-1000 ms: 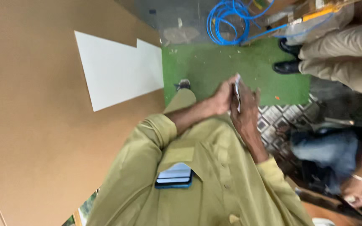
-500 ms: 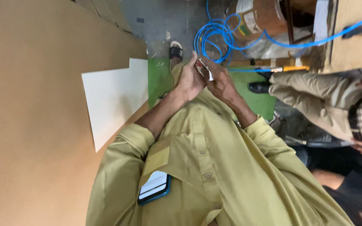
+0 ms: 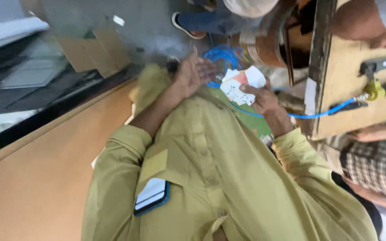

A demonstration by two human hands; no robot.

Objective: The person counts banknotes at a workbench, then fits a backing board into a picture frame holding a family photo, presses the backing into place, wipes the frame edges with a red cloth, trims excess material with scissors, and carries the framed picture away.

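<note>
Your right hand (image 3: 264, 100) is up in front of your chest, its fingers (image 3: 246, 88) clamped on a crumpled white slip of paper (image 3: 240, 85) with an orange-red patch and small dark marks on it; the thumb presses across the slip's lower edge. Your left hand (image 3: 193, 73) hangs just beside it, palm turned up and fingers spread apart, holding nothing and not quite touching the paper. Both come out of the sleeves of your olive-green shirt (image 3: 211, 178), which fills the lower half of the view, and a phone (image 3: 152, 195) with a blue case pokes out of its chest pocket. Behind the hands a coil of blue hose (image 3: 222, 56) lies on the floor, and one strand of it runs right to a yellow fitting (image 3: 374, 91) on a wooden board (image 3: 349, 62). To your left a broad brown cardboard sheet (image 3: 36, 174) stretches away. At the right edge another person in a checked shirt (image 3: 378, 167) leans in, and someone's dark shoe (image 3: 186, 24) shows at the top.
</note>
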